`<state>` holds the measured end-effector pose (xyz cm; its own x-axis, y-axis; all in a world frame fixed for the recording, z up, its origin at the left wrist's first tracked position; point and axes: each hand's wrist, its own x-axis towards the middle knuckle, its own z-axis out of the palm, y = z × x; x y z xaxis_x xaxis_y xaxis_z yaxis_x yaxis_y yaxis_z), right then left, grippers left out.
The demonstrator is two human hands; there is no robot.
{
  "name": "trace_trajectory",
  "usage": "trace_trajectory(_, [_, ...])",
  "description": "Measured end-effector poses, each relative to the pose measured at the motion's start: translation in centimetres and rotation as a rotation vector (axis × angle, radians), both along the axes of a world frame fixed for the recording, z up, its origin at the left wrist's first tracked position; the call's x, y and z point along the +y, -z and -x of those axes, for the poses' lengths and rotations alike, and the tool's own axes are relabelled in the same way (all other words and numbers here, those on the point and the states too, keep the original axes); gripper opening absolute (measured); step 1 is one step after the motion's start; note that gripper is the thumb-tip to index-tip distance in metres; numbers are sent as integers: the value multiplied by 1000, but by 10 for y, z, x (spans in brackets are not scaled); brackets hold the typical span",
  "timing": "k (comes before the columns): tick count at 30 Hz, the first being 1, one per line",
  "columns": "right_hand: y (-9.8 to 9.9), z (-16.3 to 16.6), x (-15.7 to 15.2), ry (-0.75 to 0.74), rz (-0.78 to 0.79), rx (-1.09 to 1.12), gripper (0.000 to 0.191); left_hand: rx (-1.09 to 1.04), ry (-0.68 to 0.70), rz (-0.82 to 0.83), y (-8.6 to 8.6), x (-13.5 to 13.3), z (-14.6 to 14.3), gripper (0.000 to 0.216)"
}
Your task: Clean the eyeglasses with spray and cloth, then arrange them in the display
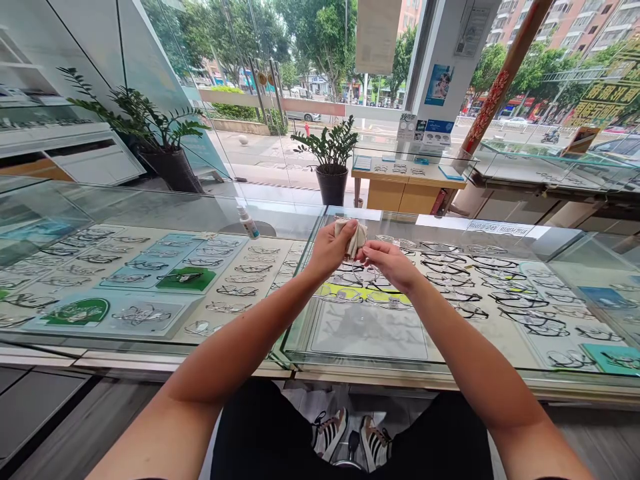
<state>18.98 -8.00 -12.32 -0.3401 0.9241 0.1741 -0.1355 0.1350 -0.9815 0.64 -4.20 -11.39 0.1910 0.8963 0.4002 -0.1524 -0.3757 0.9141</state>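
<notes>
Over the glass counter [370,333], our left hand [331,248] pinches a cloth [354,235] onto the glasses [367,272], which our right hand [393,263] pinches too.

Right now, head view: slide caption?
Left hand presses a beige cloth on thin glasses pinched in right hand, over glass eyewear counter.

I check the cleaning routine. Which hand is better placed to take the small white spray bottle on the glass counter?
Probably the left hand: the small white spray bottle is on that side, nearer to it. Its grip holds a beige cloth, though; the right hand pinches thin-framed glasses.
</notes>
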Motion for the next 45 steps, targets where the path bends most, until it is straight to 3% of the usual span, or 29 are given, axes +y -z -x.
trace_trajectory(6, [-8, -18, 6, 49, -1, -4, 37, 48, 324, 107, -5, 16, 16, 73])
trace_trajectory(10, [-9, -19, 7, 58, 7, 14, 35, 50, 402, 124, -7, 16, 21, 62])
trace_trajectory(18, [-2, -3, 1, 61, -58, -24, 39, -2, 233, 63, -2, 3, 4, 59])
trace_trajectory(25, [-6, 2, -6, 33, -133, -74, 42, -40, 93, -13, -3, -2, -1, 73])
trace_trajectory(30, [-6, -4, -2, 107, -124, -42, 39, -16, 116, -32, -3, 6, 3, 83])
trace_trajectory(40, [-14, -24, 8, 259, -110, 176, 42, -132, 66, 14, 3, 28, 11, 75])
trace_trajectory(45, [-20, -36, 11, 250, -111, 180, 37, -32, -61, -180, -2, 26, 20, 54])
